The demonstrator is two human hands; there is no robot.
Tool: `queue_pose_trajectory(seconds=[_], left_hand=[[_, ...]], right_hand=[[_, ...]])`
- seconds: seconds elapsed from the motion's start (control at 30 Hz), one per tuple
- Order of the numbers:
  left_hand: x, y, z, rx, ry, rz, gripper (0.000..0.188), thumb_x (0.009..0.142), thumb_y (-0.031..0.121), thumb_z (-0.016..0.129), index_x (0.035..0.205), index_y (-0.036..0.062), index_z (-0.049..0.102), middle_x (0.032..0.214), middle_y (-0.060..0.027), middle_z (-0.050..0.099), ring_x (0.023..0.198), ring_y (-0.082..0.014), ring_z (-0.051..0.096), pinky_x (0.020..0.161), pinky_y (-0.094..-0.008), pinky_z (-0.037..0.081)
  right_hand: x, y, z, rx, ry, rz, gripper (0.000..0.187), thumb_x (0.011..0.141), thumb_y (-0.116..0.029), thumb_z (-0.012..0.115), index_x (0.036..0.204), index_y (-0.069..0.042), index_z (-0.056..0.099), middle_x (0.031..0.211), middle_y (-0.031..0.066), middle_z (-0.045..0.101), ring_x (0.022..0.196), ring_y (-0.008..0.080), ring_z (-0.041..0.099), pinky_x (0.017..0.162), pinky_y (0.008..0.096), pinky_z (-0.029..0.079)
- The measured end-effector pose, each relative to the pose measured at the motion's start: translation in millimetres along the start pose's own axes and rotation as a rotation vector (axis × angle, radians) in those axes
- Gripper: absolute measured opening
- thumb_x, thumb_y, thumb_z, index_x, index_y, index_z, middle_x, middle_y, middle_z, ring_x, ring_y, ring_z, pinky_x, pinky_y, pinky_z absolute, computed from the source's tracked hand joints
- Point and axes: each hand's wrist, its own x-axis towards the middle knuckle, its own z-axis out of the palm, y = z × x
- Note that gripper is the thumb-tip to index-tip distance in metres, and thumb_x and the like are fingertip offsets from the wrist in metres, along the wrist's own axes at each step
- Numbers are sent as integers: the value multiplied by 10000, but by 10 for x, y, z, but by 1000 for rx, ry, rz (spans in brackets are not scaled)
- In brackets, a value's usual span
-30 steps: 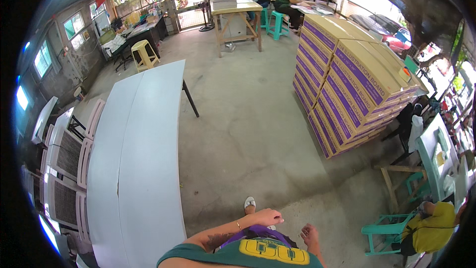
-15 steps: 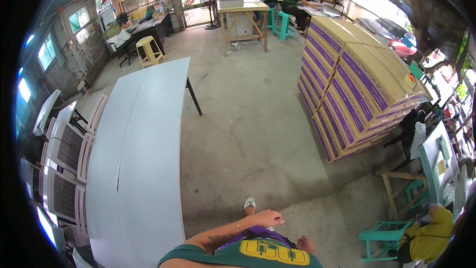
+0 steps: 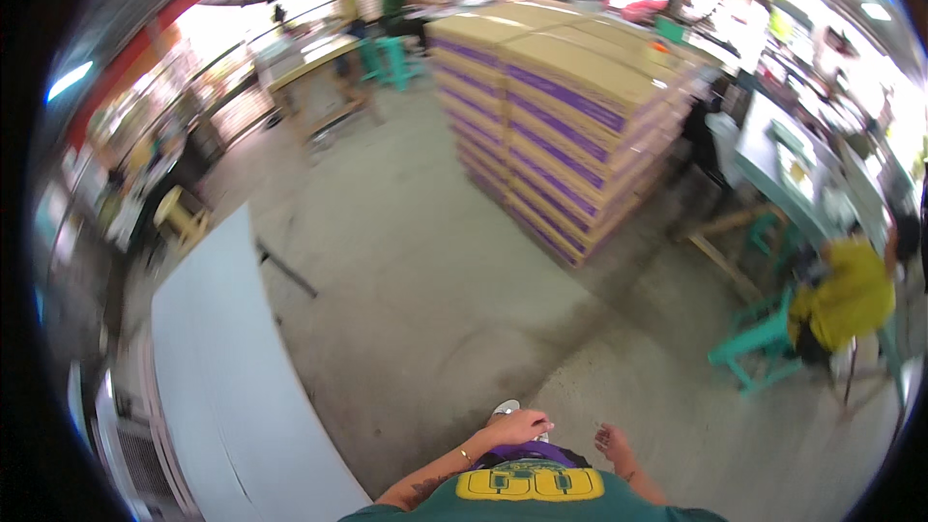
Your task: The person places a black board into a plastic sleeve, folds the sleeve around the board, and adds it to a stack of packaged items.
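My left hand (image 3: 523,424) is bent across the front of my waist, with a bracelet at the wrist. Its fingers curl together, and nothing shows in them. Lower right of it, my right hand (image 3: 611,441) hangs beside my body, its fingers loosely bent and apart, holding nothing visible. Between the hands is purple cloth (image 3: 503,452) at my waist, below a green shirt (image 3: 619,486) with yellow lettering. Under my left hand one white shoe (image 3: 506,407) shows on the concrete floor. Neither hand touches any furniture or box.
A long white table (image 3: 227,348) stands at the left. Ahead rises a strapped stack of brown and purple cartons (image 3: 561,106). A person in a yellow shirt (image 3: 843,295) sits by a worktable (image 3: 773,159) at the right; two others sit at the back near teal stools (image 3: 394,60).
My view has swung to the right, so the cartons and the long table sit further left in it. My right hand has come further into view. The picture is more blurred.
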Motion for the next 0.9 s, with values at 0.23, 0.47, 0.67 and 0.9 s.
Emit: queue_pose_trajectory(seconds=[0.23, 0.47, 0.67, 0.9], left_hand=[[541, 165, -208, 245, -434, 105, 403, 902, 424, 506, 1044, 71, 639, 976, -156, 658, 915, -326, 623, 797, -389, 481], [1807, 1130, 274, 552, -659, 342, 388, 893, 396, 516, 980, 42, 647, 904, -186, 653, 873, -359, 622, 750, -428, 487], [2584, 2331, 1969, 511, -833, 703, 378, 906, 380, 509, 995, 33, 628, 876, -191, 648, 837, -367, 618, 724, -428, 486], [2364, 3790, 4293, 617, -1257, 688, 369, 903, 365, 504, 980, 24, 624, 922, -195, 645, 835, -373, 610, 738, -459, 468]], right_hand=[[-425, 484, -247, 394, 221, -62, 287, 898, -269, 505, 1117, -92, 563, 962, 55, 572, 893, 205, 549, 798, 405, 454], [-1142, 1425, -830, 758, 527, -126, 315, 906, -315, 496, 1079, -76, 606, 972, 44, 572, 928, 198, 539, 799, 392, 452], [-1022, 2391, -1816, 1246, 699, -270, 240, 880, -352, 558, 902, -117, 594, 797, 20, 573, 761, 196, 550, 649, 356, 424], [-1054, 1535, -3725, 1429, 651, -233, 128, 846, -215, 568, 814, -95, 540, 734, 41, 522, 689, 199, 512, 587, 359, 419]])
